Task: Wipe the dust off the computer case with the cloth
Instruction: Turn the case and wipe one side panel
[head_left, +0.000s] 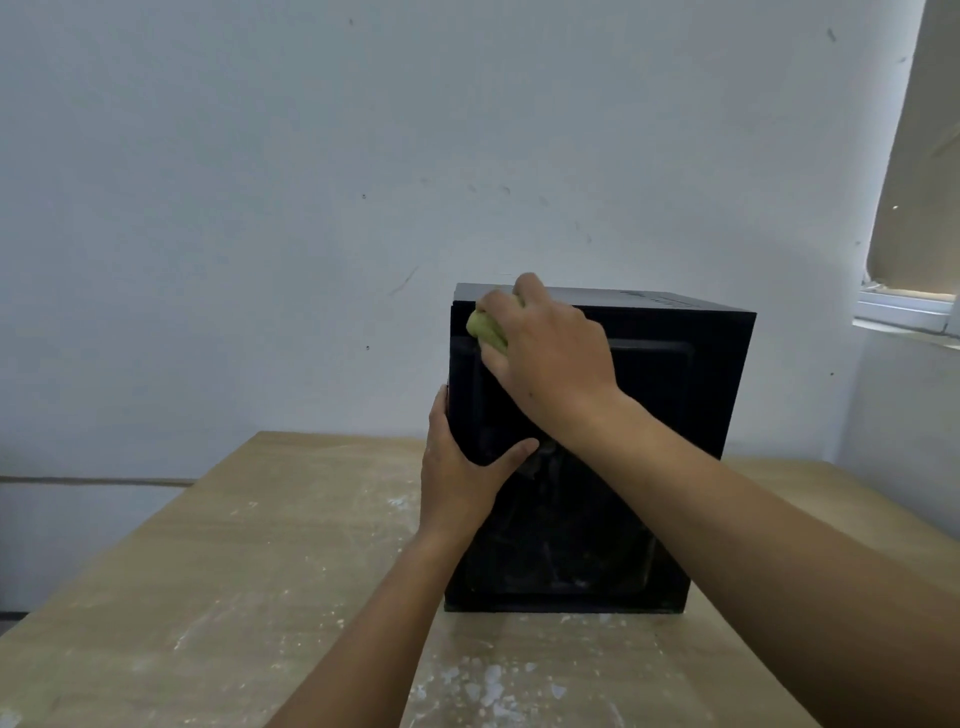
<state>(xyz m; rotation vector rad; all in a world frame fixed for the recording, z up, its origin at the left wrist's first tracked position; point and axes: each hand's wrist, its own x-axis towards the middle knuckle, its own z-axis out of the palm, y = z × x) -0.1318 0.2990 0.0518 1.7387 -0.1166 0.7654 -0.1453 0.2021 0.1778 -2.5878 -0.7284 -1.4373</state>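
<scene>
The fingers (440, 415) of the left hand (457, 467) reach round the left side of the computer case (649, 395), with the thumb laid flat across its front, so the hand grips that near-left edge between them. This is the nearer, lower hand, and it looks to be steadying the box. Higher and farther off, the right hand (545, 353) has its fingers bunched tight on a yellow-green cloth (485, 330), pressed to the top-left corner of the front panel.

The black case stands upright on a wooden table (234, 545) flecked with white dust. From the cloth, nearly all of the front panel lies to the right and downward, so I'd expect the wiping to run that way, across and then down toward the steadying thumb. Behind it is a plain wall (260, 182), with a window (904, 306) far right.
</scene>
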